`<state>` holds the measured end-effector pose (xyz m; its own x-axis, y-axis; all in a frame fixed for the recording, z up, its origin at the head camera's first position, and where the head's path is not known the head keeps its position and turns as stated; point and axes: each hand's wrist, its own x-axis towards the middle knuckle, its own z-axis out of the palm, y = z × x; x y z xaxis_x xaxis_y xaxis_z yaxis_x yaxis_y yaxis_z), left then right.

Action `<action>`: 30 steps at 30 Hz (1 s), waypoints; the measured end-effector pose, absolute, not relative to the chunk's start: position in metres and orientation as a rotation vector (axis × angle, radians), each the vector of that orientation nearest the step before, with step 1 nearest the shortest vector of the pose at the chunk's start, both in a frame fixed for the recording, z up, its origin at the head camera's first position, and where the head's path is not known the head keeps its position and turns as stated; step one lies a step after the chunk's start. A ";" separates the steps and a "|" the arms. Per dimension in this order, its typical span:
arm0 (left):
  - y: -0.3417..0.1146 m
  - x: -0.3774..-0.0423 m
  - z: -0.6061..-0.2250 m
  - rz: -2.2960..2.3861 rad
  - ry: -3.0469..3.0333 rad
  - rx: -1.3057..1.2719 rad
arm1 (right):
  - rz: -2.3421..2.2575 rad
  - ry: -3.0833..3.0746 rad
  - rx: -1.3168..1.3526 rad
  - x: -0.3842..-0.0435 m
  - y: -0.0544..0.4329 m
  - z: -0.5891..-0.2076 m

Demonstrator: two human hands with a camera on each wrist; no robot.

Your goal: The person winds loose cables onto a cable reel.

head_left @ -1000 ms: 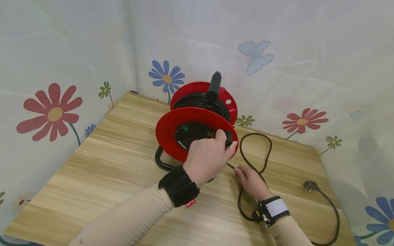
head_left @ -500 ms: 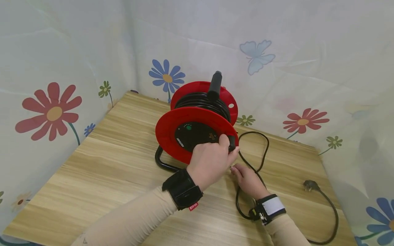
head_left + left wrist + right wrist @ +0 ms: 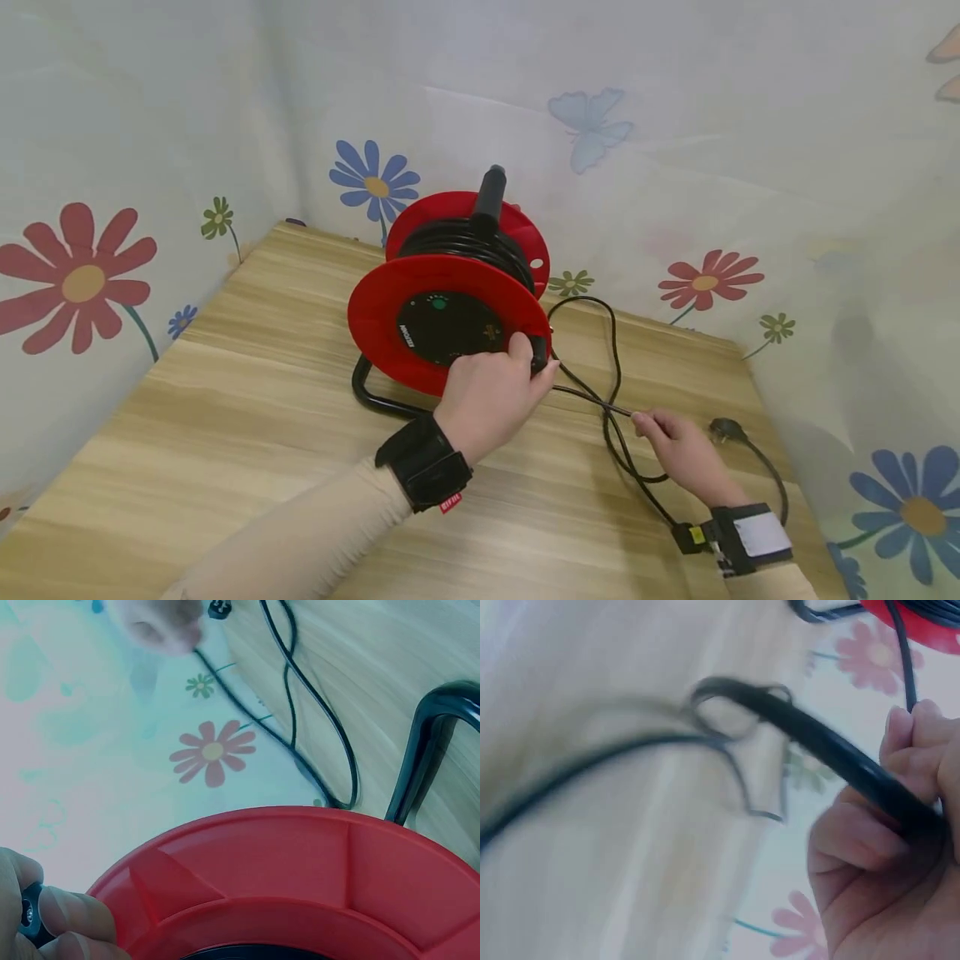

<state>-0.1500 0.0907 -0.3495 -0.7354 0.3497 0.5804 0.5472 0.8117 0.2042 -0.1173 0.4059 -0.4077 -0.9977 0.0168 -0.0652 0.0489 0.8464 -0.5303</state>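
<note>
A red cable reel with a black centre plate stands tilted on its black tube frame, black cable wound between its two discs. My left hand pinches the black crank knob at the front disc's right edge; the left wrist view shows the fingers curled round it. Off to the right, my right hand grips the loose black cable, which runs from the reel to its fingertips. In the right wrist view the cable passes through the curled fingers.
Loops of slack cable lie on the wooden table right of the reel. A black plug rests near the right edge. The reel's carrying handle sticks up behind. Flower-printed sheeting encloses the table's back and sides.
My right hand has moved right, away from the reel, with more cable now showing between them. The front disc has turned slightly clockwise with my left hand on the knob. The head view has shifted right.
</note>
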 end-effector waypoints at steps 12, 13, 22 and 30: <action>0.086 -0.152 -0.349 -0.549 -2.523 -0.683 | -1.726 2.522 -0.259 -0.097 0.438 -0.355; 0.085 -0.152 -0.349 -0.550 -2.527 -0.683 | -1.554 2.707 -0.224 -0.098 0.438 -0.357; 0.087 -0.151 -0.346 -0.565 -2.551 -0.714 | -0.797 3.213 -0.044 -0.101 0.447 -0.392; 0.092 -0.150 -0.350 -0.533 -2.522 -0.703 | -0.802 3.147 0.006 -0.099 0.443 -0.396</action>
<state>-0.1499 0.0918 -0.3499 -0.7610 0.3795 0.5262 0.5599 0.7939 0.2372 -0.0989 0.4429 -0.3957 -0.9944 0.0297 0.1019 -0.0226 0.8785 -0.4772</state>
